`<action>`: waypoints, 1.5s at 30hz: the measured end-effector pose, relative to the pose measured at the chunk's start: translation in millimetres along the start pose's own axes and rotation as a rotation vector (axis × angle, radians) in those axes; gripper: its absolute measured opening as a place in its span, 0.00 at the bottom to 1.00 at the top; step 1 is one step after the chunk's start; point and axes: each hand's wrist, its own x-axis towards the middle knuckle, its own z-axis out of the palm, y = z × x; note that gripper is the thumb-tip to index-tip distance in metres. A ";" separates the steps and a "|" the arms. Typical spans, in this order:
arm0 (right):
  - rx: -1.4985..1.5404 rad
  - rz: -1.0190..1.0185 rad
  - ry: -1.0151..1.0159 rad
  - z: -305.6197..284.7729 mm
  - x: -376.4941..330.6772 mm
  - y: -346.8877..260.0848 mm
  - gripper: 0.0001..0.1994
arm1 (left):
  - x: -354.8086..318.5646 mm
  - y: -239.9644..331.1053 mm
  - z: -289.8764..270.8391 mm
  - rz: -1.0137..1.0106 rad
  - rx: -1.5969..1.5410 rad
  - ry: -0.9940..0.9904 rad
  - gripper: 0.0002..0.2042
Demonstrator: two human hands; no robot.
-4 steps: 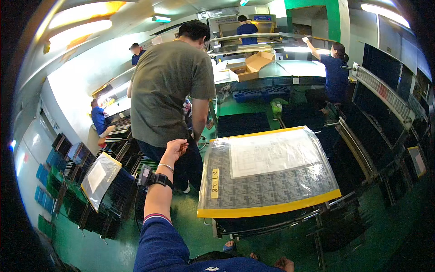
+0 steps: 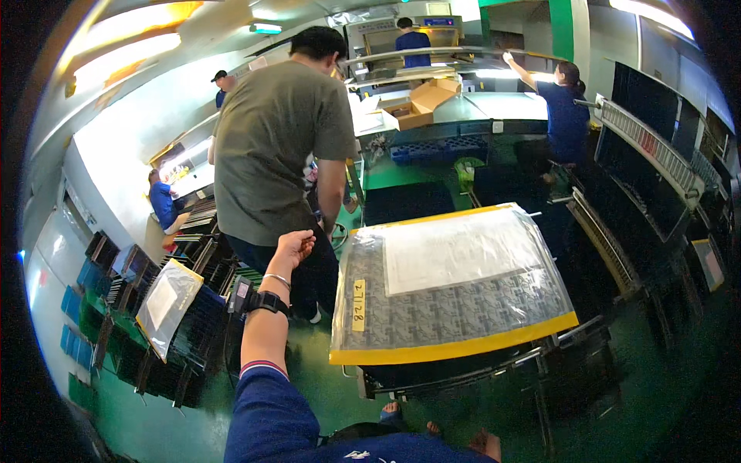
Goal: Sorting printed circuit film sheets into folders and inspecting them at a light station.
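My left hand point(image 2: 296, 247) is stretched forward with its fingers curled in, and nothing shows in it. It is just left of a clear plastic sleeve point(image 2: 463, 339) with yellow edges, apart from it. A white printed sheet point(image 2: 463, 251) and a grey patterned film point(image 2: 455, 309) lie in the sleeve, with a yellow label point(image 2: 359, 305) at its left. Under the sleeve stands a dark metal rack cart point(image 2: 448, 374). Low at the picture's edge, my right hand point(image 2: 486, 445) hangs near my body, blurred and partly cut off; its fingers cannot be made out.
Close ahead of my left hand stands a co-worker in a grey-green shirt point(image 2: 278, 154). Racks with another sleeve point(image 2: 168, 302) are at the left; more racks point(image 2: 641, 147) stand right. An open cardboard box point(image 2: 413, 114) sits on a far bench, where other people work.
The whole view has shifted slightly, so most things sit a little further left and higher. My left hand stays curled beside the sleeve.
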 end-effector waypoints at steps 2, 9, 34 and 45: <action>0.188 -0.044 0.053 -4.6 2.7 -6.5 0.27 | 2.4 -0.2 10.6 0.007 -0.002 -0.019 0.04; 0.582 0.215 0.025 2.1 31.6 -29.0 0.04 | -15.1 11.2 22.3 0.005 0.048 -0.030 0.08; 0.182 -0.001 -0.079 -5.4 10.4 -9.1 0.18 | -29.6 16.4 11.7 0.105 0.138 0.187 0.11; 0.137 -0.147 -0.037 6.5 1.2 -22.3 0.19 | -35.6 14.6 13.5 0.103 0.094 0.131 0.12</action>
